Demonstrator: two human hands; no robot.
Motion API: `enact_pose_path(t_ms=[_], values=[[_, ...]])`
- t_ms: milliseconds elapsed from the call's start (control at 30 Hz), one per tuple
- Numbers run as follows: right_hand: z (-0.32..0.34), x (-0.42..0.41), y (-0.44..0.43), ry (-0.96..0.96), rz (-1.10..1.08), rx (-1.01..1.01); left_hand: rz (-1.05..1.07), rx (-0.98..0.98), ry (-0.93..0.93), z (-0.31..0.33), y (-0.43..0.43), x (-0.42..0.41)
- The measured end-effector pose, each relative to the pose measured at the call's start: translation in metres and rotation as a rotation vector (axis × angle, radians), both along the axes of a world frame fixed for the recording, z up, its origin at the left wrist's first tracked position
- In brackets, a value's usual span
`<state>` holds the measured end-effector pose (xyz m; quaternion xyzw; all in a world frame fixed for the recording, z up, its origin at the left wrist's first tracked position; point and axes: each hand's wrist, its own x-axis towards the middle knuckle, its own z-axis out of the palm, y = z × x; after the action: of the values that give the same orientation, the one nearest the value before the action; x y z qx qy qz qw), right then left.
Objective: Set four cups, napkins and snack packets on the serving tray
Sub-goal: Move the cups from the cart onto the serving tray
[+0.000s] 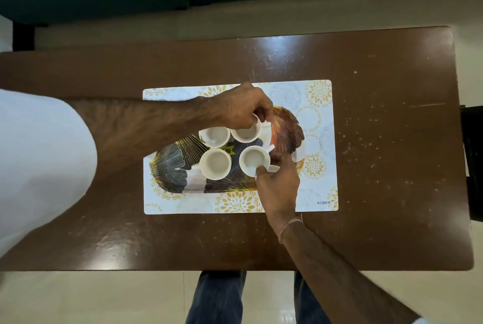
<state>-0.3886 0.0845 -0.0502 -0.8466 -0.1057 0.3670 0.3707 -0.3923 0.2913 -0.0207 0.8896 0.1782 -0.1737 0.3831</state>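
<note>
Four white cups [216,163] are seen on the patterned tray [170,166] (placemat [317,119] beneath, on the tabletop [379,140]). The far-right cup [246,132] is pinched by the left hand [241,106]; the near-right cup [254,161] is gripped at its rim by the right hand [278,182].

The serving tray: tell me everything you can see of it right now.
The serving tray looks glossy and roughly oval, printed with dark blue, orange and pale fan-shaped leaves lined in gold. It lies flat on a floral placemat on the brown table. Four white cups stand upright on it in a two-by-two group, beside a partly hidden yellow sticker. Each hand grips one right-side cup. No snack packets show.
</note>
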Motion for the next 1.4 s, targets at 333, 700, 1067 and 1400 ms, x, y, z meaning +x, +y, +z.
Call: enact_pose_path(t_ms=[333,700,1067,1400], values=[[0.000,-0.011,0.005,0.017,0.076,-0.008,0.032,-0.082,0.037,0.002,0.002,-0.005],[0.002,0.016,0.007,-0.049,0.002,0.072,0.251,-0.028,0.084,0.008,0.031,-0.038],[0.003,0.052,0.037,-0.221,0.284,0.115,0.263,0.075,0.046,0.008,0.014,-0.055],[0.003,0.046,0.004,-0.125,0.360,0.112,0.257,0.032,0.050,0.010,0.008,-0.048]])
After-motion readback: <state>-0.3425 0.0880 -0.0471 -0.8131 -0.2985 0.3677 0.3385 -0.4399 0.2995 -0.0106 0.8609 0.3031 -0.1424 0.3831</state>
